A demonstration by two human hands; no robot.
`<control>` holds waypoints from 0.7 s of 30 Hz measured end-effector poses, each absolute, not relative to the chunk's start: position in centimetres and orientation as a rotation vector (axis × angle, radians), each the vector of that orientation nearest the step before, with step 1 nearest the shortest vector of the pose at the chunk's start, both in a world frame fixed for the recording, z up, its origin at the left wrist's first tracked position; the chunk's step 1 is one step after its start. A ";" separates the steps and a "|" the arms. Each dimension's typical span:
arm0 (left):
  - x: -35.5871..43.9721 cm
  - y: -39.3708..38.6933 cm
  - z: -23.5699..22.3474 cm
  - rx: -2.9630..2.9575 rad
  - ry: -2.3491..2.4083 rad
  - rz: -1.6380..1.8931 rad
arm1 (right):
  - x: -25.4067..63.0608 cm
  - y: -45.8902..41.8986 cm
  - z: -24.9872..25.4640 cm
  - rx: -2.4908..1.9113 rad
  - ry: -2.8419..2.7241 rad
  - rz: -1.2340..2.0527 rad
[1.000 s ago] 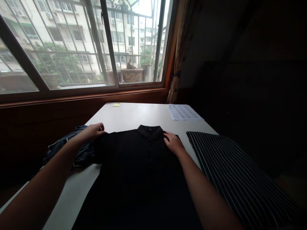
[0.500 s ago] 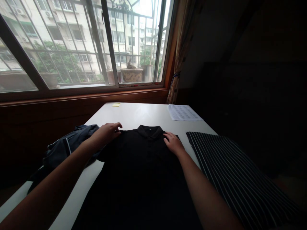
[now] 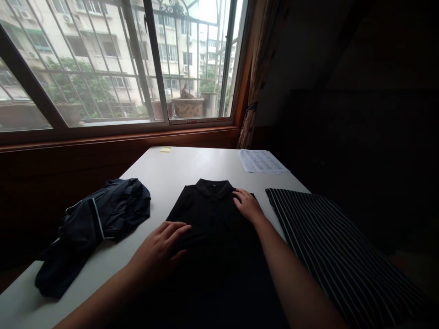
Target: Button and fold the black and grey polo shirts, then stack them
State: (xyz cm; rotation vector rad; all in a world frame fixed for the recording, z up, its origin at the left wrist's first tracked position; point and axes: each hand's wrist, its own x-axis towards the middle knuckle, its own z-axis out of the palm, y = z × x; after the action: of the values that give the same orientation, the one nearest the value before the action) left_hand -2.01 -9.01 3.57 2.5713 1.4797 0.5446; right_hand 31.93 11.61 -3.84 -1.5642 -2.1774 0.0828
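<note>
A black polo shirt point(image 3: 212, 228) lies spread on the white table point(image 3: 195, 160), its collar toward the window. My left hand point(image 3: 163, 244) is over the shirt's left side, fingers stretched out and thumb apart, palm down. The shirt's left sleeve no longer sticks out past its side; it looks folded inward near that hand. On the right shoulder of the shirt rests my right hand point(image 3: 247, 204), its fingers extended flat on the cloth. The lower part of the shirt is lost in shadow.
A crumpled dark blue garment point(image 3: 103, 219) with white piping lies at the left. Striped dark cloth point(image 3: 329, 237) covers the table's right side. Printed sheets point(image 3: 263, 161) and a yellow sticky note point(image 3: 165, 149) are at the far edge, below the window point(image 3: 154, 64).
My left hand has come from the left shoulder down and inward onto the shirt, and the left sleeve has folded in. My right hand has stayed in place.
</note>
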 end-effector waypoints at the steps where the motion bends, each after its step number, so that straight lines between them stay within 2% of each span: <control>1: -3.3 -9.6 3.1 2.538 1.544 0.570 | 31.9 11.5 -3.6 -1.564 -2.176 0.085; 7: -9.1 -12.3 -0.2 2.302 1.817 0.691 | 29.1 9.4 0.7 -1.478 -2.205 0.119; 11: -9.4 -13.0 -1.2 2.245 1.859 0.740 | 24.0 5.1 4.1 -0.924 -2.538 0.577; 13: -9.2 -13.0 -1.1 2.259 1.859 0.758 | 21.4 2.7 4.7 -0.690 -2.707 0.671; 16: -9.1 -13.0 -0.9 2.310 1.833 0.797 | 18.8 0.2 4.4 -0.551 -2.896 0.477; 21: -9.7 -13.0 -0.8 2.396 1.795 0.776 | 17.7 -0.6 3.7 -0.571 -2.968 0.158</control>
State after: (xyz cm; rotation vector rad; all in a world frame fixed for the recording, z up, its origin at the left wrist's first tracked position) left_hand -9.71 -12.98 -0.84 2.3959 1.7952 0.7765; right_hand 17.72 -0.57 3.71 -0.5710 -2.9685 0.1577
